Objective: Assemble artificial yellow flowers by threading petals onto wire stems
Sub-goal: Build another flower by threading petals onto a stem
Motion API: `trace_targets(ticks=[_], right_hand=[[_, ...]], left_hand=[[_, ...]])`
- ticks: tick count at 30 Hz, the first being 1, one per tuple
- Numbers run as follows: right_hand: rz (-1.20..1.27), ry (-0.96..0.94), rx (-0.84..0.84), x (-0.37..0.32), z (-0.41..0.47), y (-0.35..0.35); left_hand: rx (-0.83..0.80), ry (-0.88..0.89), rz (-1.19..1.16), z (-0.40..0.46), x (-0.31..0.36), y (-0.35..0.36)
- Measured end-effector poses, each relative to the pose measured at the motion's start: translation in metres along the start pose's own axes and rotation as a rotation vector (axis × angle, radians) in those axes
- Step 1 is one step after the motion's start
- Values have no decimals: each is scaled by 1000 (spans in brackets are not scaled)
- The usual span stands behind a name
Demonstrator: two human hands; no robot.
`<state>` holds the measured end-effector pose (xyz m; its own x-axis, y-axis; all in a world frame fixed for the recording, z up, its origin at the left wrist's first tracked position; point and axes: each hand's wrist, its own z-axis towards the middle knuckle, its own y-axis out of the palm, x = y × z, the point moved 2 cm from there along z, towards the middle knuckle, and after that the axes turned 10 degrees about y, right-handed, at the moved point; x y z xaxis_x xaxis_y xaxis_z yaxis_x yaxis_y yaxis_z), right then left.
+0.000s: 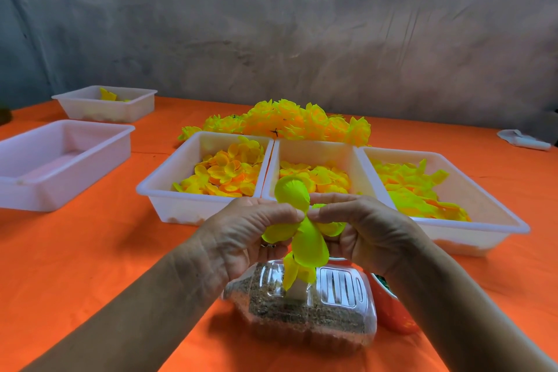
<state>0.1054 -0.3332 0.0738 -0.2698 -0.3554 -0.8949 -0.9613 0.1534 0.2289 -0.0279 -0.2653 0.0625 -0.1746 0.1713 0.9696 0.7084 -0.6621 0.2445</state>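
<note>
My left hand [241, 235] and my right hand [365, 229] meet at the fingertips and pinch a bright yellow-green petal piece [305, 235] between them. Its lobes spread up, left, right and down from the pinch. It hangs just above a clear plastic container filled with sand [302, 311], where a white post stands under the lowest lobes. No wire stem is visible; my fingers hide the petal's centre. Three white trays hold loose petals: left tray [157, 187], middle tray [332, 151], right tray [495, 214]. A heap of finished yellow flowers [290, 121] lies behind them.
An orange cloth [90, 251] covers the table. Two more white tubs stand at the left: a near one [60, 157] holding nothing and a far one [105, 103] with a few petals. A red object [392, 308] sits right of the container. A white item [522, 139] lies far right.
</note>
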Motion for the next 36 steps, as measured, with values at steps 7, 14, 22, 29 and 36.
trace_targets(ticks=[7,14,22,29,36], right_hand=[[45,-5,-21,2,1,-1],[32,-9,-23,4,1,-1],[-39,32,55,8,2,-5],[-178,-9,106,3,0,-7],[-297,-24,189,5,-2,-7]], left_hand=[[-55,1,3,4,-3,-6],[-79,-63,9,8,-5,-12],[-153,-74,24,9,-9,-13],[-116,-74,48,7,-14,-16],[-10,-77,155,5,-14,-9]])
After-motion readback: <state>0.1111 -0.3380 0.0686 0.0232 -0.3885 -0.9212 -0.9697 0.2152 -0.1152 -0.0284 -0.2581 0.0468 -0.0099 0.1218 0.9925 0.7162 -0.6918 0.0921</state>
